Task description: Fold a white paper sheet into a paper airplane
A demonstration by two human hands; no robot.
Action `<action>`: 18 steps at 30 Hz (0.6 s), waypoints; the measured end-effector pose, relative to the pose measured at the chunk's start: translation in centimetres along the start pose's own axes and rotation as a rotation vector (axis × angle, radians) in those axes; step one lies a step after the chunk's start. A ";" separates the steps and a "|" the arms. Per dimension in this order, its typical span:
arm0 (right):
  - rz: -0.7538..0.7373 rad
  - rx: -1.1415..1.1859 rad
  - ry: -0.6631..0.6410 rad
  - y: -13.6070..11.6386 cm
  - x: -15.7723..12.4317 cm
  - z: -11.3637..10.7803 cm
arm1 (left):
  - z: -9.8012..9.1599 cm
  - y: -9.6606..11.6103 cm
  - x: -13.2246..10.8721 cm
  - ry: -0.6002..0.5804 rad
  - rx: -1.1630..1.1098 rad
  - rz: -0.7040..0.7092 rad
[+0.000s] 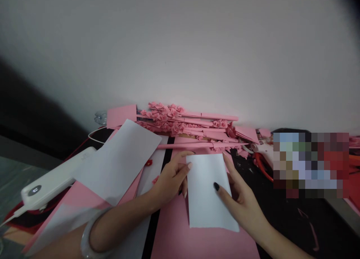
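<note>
A small white paper sheet (208,191) lies on a wider pink paper sheet (202,244) at the middle of the table. My left hand (168,180) grips the sheet's left edge, with fingertips resting on the paper. My right hand (242,202) holds its right side, with a dark-painted fingernail on the white surface. A pale bangle (92,234) circles my left wrist. Above my left hand, a long pink paper stick (197,145) lies across the pile. Part of the pink sheet is hidden under the white one.
Loose white and pink sheets (118,161) overlap at the left, beside a white power bank (53,176) and its cable. Pink paper flowers (165,116) and rolled sticks line the white wall. A white-and-red tool (261,152) sits at the right, next to a pixelated patch.
</note>
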State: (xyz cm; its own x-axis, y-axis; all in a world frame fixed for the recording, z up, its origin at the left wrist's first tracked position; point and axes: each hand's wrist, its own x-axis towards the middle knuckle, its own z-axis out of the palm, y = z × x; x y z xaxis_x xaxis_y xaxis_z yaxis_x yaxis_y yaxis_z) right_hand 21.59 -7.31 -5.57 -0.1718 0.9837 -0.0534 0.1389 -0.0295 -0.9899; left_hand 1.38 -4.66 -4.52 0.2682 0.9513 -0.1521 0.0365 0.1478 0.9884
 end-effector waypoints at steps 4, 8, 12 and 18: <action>-0.002 0.000 -0.001 0.1 0.1 0.0 | 0.0 -0.2 0.0 0.004 0.013 0.004; -0.014 -0.016 0.006 0.2 0.1 0.0 | 0.0 -0.3 0.0 0.000 0.006 -0.001; -0.021 -0.019 0.003 0.1 0.2 0.0 | 0.0 -0.2 0.1 -0.005 -0.005 -0.002; -0.002 0.001 -0.008 0.0 0.1 0.0 | 0.0 -0.2 0.2 -0.010 -0.011 -0.008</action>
State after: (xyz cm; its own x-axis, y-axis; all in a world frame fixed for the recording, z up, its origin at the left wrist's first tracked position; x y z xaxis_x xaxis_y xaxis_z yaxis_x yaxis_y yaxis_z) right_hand 21.58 -7.16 -5.63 -0.1796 0.9824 -0.0520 0.1380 -0.0271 -0.9901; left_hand 1.43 -4.54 -4.79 0.2771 0.9474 -0.1602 0.0277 0.1588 0.9869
